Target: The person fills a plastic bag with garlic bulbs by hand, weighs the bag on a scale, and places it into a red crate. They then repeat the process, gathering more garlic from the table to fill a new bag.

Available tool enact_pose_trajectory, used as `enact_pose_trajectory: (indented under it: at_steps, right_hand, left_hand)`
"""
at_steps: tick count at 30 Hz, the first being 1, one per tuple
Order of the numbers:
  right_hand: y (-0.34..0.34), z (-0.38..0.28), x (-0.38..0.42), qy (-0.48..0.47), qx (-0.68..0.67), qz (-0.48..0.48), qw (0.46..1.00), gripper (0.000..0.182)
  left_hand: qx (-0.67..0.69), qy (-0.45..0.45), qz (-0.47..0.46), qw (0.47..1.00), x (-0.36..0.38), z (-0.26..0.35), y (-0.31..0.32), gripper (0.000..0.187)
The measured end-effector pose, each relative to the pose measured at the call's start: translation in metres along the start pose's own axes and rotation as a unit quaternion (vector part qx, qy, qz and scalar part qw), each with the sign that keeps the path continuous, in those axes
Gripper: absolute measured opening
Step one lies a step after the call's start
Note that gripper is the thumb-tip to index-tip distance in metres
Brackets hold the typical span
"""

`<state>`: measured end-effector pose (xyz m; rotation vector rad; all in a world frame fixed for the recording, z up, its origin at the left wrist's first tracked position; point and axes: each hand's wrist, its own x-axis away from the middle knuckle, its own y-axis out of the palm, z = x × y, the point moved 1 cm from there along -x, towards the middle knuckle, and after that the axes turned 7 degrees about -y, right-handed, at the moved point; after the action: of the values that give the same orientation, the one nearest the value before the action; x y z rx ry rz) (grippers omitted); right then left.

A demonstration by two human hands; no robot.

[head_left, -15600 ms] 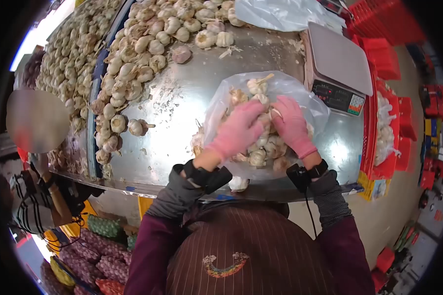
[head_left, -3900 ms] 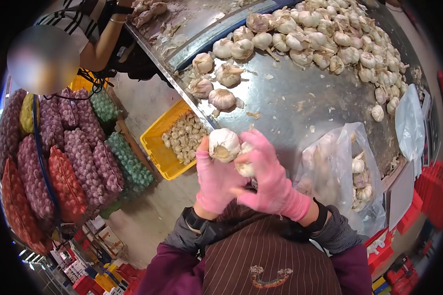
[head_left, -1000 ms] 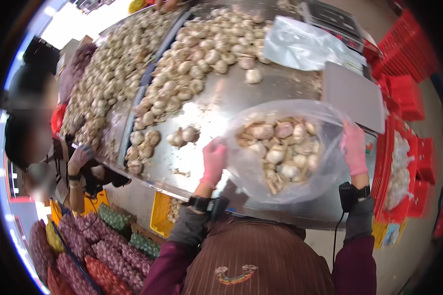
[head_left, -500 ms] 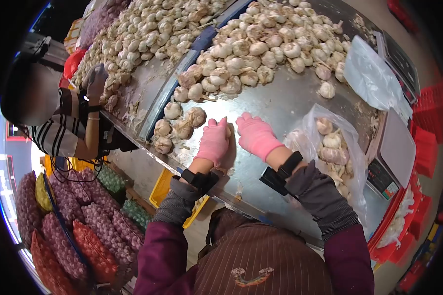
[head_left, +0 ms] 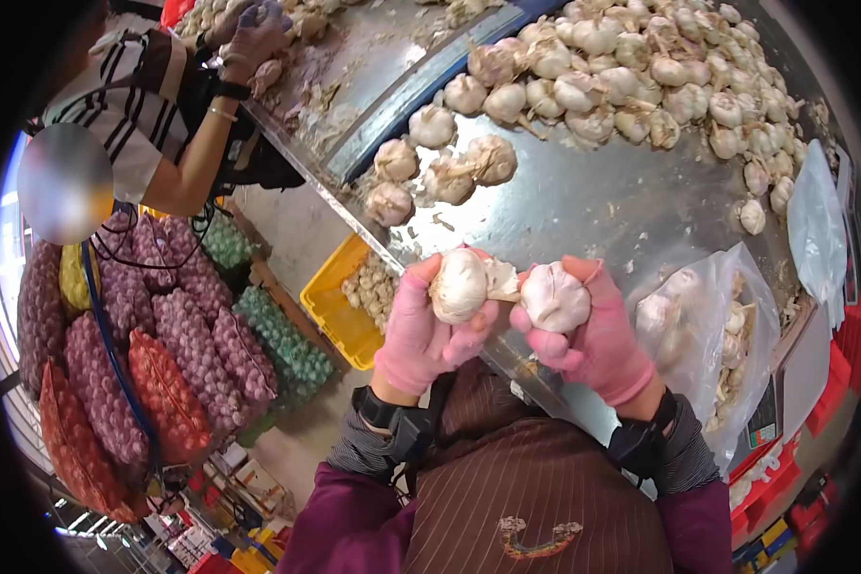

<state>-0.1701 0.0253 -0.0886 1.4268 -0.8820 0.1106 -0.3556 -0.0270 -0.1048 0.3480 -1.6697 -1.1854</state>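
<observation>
Garlic bulb [head_left: 457, 287] with its stem is grasped in the curled fingers of the pink-gloved left hand [head_left: 421, 335], and a second bulb [head_left: 555, 297] is gripped by the bent fingers of the right hand [head_left: 603, 340], beside the first one, at the near edge of the metal table [head_left: 584, 196]. Clear bag [head_left: 751, 306] with more garlic stands near the scale [head_left: 805, 373], whose coloured label [head_left: 763, 434] is too small for reading.

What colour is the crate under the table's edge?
Yellow crate, clearest in the head view.
</observation>
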Motion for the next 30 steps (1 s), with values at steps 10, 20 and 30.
enact_pose_trajectory:
  at_steps: [10,20,30]
  right_hand:
    - [-0.033,0.021,-0.013,-0.117,-0.142,0.041,0.982,0.048]
    - [-0.055,0.022,0.017,-0.089,-0.162,-0.033,0.982,0.058]
    - [-0.023,0.0,0.033,-0.125,-0.24,-0.134,0.953,0.065]
  left_hand:
    - [-0.782,0.264,0.072,0.56,0.0,-0.023,0.038,0.084]
    - [-0.967,0.117,0.202,0.102,-0.158,0.076,0.044,0.039]
    - [-0.298,0.095,-0.142,0.939,-0.031,-0.003,0.05,0.06]
